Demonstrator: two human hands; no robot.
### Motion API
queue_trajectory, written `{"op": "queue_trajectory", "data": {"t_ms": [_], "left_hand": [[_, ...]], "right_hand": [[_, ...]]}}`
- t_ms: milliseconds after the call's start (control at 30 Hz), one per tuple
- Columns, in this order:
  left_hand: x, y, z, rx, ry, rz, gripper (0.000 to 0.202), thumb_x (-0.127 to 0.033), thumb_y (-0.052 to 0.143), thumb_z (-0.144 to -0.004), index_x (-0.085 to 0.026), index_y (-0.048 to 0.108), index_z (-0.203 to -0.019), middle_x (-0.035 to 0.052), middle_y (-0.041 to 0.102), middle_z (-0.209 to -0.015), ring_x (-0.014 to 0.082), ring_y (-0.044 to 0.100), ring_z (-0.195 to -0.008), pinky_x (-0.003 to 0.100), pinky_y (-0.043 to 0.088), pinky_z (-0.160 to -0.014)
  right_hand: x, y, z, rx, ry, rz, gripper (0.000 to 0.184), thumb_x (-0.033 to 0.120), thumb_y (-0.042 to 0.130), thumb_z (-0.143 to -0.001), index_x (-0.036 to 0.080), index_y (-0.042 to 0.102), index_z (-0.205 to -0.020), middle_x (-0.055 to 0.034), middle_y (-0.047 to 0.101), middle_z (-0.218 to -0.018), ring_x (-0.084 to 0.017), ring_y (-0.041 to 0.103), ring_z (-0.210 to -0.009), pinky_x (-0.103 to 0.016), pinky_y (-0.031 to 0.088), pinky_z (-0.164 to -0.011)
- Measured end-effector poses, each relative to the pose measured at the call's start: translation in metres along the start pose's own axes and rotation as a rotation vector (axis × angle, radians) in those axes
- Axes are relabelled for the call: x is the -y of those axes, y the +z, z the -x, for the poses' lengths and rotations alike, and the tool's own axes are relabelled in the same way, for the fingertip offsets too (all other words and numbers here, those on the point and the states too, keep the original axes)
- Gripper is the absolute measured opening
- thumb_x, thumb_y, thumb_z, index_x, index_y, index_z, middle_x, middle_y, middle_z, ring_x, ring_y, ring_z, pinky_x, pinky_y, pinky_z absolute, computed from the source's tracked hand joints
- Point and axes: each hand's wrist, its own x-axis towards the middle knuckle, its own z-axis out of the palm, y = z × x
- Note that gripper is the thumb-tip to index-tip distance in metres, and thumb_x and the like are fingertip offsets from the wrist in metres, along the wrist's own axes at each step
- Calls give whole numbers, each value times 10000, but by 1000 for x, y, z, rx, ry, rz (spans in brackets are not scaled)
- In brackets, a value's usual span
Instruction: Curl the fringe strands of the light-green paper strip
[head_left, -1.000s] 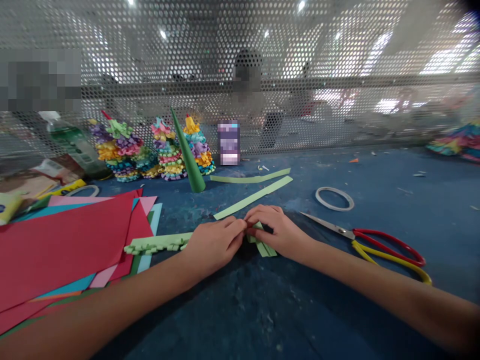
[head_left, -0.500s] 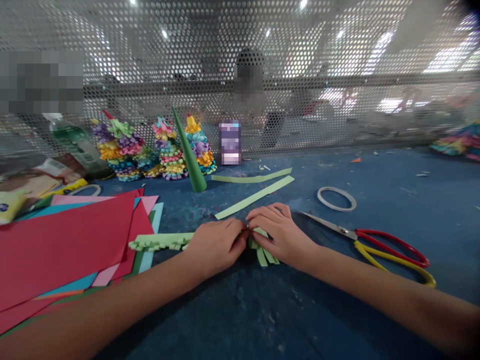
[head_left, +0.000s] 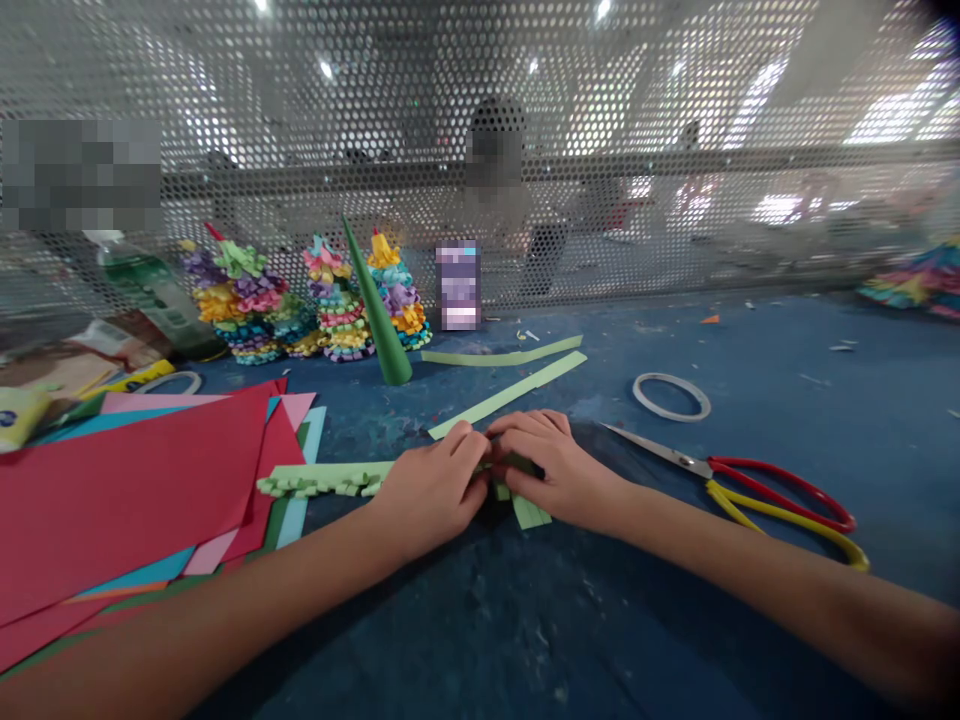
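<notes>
My left hand [head_left: 431, 490] and my right hand [head_left: 555, 470] meet near the middle of the blue worktable [head_left: 660, 620], with their fingers pinching a fringed light green paper strip [head_left: 322, 480] from both sides. Its snipped edge runs left over the coloured paper, and a short end [head_left: 531, 512] sticks out below my right hand. The part between my fingers is mostly hidden. Just above my hands lies a plain light green strip [head_left: 510, 393], nearly touching my left fingertips. A second strip [head_left: 502, 353] lies farther back.
A green paper cone [head_left: 380, 310] stands by paper-coil trees [head_left: 244, 300]. Red-handled scissors [head_left: 750, 490] and a tape roll [head_left: 671, 397] lie right; a coloured paper stack [head_left: 135, 490] and a bottle [head_left: 150, 290] lie left. A perforated metal screen [head_left: 675, 100] runs behind.
My hands have closed closer together on the green strip, and its fringed end on the right is now folded in and mostly covered by my fingers.
</notes>
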Motion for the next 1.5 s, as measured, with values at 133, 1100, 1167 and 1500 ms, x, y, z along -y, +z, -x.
{"op": "queue_trajectory", "data": {"t_ms": [133, 1100, 1167, 1500], "left_hand": [[1, 1, 0, -3, 4, -31, 93, -273, 414, -892, -207, 436, -954, 8, 532, -946, 140, 574, -646, 236, 398, -484], [4, -4, -5, -12, 30, -285, 105, -205, 466, -877, -187, 564, -845, 62, 523, -906, 176, 568, -675, 275, 434, -535], [5, -4, -4, -23, 22, -278, 117, -217, 463, -884, -192, 574, -859, 63, 528, -928, 180, 563, -714, 278, 432, -563], [-2, -6, -4, -161, 8, 205, 197, -340, 463, -897, -213, 531, -1031, 58, 516, -1084, 223, 483, -969, 379, 385, -810]], "right_hand": [[0, -1, -1, 8, 10, 17, 69, 143, 517, -815, 205, 528, -788, -18, 583, -1096, -192, 497, -999, -365, 301, -860], [8, 1, 5, 130, -209, 140, 140, 233, 451, -894, 178, 571, -850, -47, 593, -898, -172, 508, -859, -321, 361, -794], [7, 1, 5, 75, -184, 90, 130, 230, 456, -894, 175, 570, -862, -49, 585, -922, -173, 502, -878, -327, 362, -807], [-12, -4, -4, -36, 144, -474, 92, 246, 536, -844, 191, 544, -771, 9, 530, -740, -133, 510, -727, -272, 402, -679]]}}
